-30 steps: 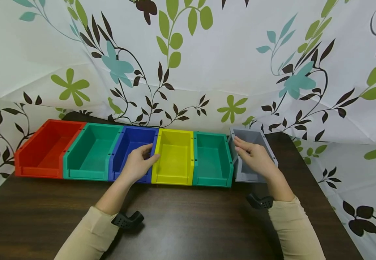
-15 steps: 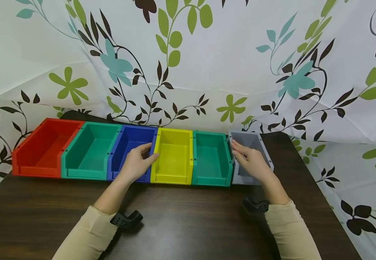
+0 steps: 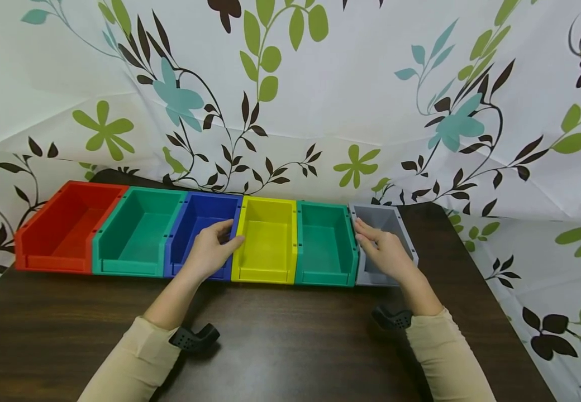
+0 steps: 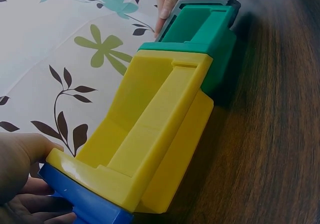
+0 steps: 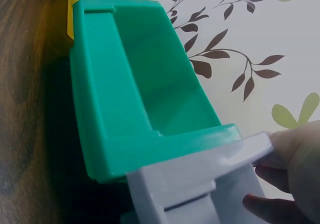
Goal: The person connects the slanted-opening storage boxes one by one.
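the grey plastic open-front bin has moved toward 9 o'clock since a second ago and now touches the green plastic bin at the row's 3 o'clock end, so the gap looks closed. the right hand grips its near wall, fingers curled over the rim. the left hand holds the blue plastic bin beside the yellow plastic bin on the dark wooden worktop. no label or writing is readable.

Six bins side by side along the table's back edge, left hand on the third, right hand on the rightmost.
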The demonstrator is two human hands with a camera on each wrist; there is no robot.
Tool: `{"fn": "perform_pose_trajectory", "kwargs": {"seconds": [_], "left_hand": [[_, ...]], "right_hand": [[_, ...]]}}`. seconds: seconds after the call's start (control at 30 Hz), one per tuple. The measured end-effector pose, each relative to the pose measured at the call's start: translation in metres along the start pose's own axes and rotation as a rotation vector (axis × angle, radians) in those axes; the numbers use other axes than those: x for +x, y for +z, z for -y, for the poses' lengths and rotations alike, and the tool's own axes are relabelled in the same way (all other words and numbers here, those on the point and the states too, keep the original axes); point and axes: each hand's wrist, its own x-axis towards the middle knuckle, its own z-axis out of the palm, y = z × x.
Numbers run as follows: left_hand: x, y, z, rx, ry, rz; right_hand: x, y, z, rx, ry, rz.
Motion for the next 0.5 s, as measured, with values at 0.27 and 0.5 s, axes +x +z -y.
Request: {"fn": "perform_pose_trajectory", "kwargs": {"seconds": [0.27, 0.5], "left_hand": [[-0.0021, -0.0028, -0.0019, 0.003, -0.009, -0.017], [-0.0005, 0.0027, -0.0038, 0.008, -0.011, -0.030]], "right_hand": [[0.0036, 0.0064, 0.0033, -0.002, 0.052, 0.010], [-0.0005, 0.0050, 0.0072, -0.081, 0.128, 0.083]]}}
